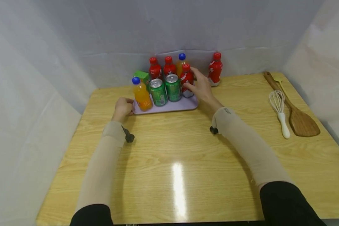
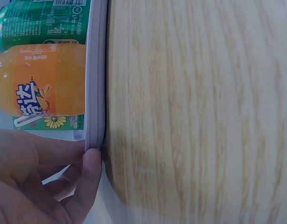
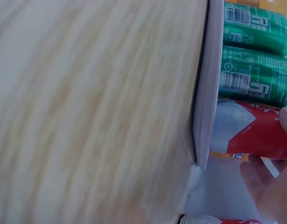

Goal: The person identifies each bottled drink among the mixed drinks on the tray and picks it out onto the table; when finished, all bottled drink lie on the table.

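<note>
My left hand [image 1: 122, 108] pinches the left corner of a lilac tray [image 1: 169, 109], thumb and finger at its rim in the left wrist view. My right hand [image 1: 201, 86] grips a red-labelled bottle [image 1: 187, 81] at the tray's right end, with the thumb on its near side. Two green cans [image 1: 158, 93] stand side by side on the tray, left of that bottle. An orange soda bottle [image 1: 142, 96] is at the left end, in front of a green carton [image 1: 141, 75]. Behind the cans are two more red bottles [image 1: 155, 69] and a blue-capped orange bottle [image 1: 182, 62].
Another red bottle [image 1: 215, 69] stands on the table to the right of the tray, by the back curtain. At the far right lie a white whisk [image 1: 283, 124], a wooden spatula [image 1: 302, 122] and a yellowish handle-like piece [image 1: 279, 82]. White curtains border the wooden table [image 1: 158, 163].
</note>
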Action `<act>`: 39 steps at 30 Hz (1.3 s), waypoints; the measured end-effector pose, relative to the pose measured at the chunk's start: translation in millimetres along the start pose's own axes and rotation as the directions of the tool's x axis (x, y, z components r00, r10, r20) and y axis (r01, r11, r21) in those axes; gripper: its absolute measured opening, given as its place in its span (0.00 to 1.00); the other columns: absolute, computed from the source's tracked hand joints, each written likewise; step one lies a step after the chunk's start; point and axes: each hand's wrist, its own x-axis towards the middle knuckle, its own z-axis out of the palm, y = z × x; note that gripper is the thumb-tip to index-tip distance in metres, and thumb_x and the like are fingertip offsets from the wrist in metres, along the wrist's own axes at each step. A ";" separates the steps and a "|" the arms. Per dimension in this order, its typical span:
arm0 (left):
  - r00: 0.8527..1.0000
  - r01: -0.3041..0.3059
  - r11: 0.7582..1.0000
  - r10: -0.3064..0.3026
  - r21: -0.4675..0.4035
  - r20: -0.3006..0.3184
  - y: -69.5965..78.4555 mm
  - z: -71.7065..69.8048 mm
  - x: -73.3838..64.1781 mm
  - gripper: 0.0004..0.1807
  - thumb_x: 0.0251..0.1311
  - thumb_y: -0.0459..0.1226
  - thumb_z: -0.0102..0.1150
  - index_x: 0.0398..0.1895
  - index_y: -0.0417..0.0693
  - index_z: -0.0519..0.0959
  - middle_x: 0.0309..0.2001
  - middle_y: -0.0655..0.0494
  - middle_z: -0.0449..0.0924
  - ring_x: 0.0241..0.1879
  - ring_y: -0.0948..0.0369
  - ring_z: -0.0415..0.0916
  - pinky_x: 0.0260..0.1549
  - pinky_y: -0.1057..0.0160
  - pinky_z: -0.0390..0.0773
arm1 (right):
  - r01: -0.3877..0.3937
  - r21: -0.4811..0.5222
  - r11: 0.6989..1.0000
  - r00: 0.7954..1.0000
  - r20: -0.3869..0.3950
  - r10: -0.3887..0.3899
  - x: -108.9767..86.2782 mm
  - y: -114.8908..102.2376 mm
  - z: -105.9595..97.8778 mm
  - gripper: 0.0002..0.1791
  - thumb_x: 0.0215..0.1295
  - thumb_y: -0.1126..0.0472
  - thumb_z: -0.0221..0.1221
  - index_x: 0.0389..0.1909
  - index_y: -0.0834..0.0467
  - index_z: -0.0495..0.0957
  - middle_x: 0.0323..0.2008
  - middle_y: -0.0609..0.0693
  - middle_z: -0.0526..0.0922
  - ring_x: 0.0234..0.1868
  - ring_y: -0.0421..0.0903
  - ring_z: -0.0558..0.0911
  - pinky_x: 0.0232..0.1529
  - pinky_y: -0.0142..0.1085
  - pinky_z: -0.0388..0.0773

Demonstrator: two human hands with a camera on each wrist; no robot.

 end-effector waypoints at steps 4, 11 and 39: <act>1.000 0.015 1.000 -0.015 0.003 0.004 0.1 0.2 3.0 0.29 0.64 0.25 0.56 0.71 0.34 0.74 0.67 0.33 0.77 0.27 0.67 0.75 0.22 0.76 0.79 | -0.031 0.059 0.998 0.999 -0.018 0.032 -1.6 -4.0 0.8 0.40 0.70 0.58 0.68 0.80 0.48 0.63 0.75 0.51 0.74 0.70 0.52 0.77 0.73 0.48 0.78; 1.000 0.025 1.000 -0.025 0.011 0.013 -0.5 -1.5 3.0 0.29 0.65 0.24 0.56 0.71 0.34 0.74 0.67 0.34 0.77 0.26 0.67 0.74 0.22 0.76 0.79 | -0.076 0.123 0.990 0.997 -0.011 0.078 -5.3 -9.1 1.9 0.40 0.70 0.60 0.68 0.80 0.45 0.64 0.76 0.48 0.72 0.70 0.50 0.76 0.72 0.43 0.79; 0.999 0.023 1.000 -0.023 -0.005 0.024 2.9 -2.8 -2.9 0.29 0.66 0.25 0.55 0.73 0.35 0.73 0.68 0.34 0.75 0.31 0.64 0.76 0.25 0.75 0.82 | -0.145 0.512 0.846 0.980 0.189 0.053 -0.4 -16.4 -40.2 0.40 0.67 0.65 0.69 0.78 0.47 0.68 0.75 0.54 0.73 0.69 0.56 0.77 0.42 0.38 0.92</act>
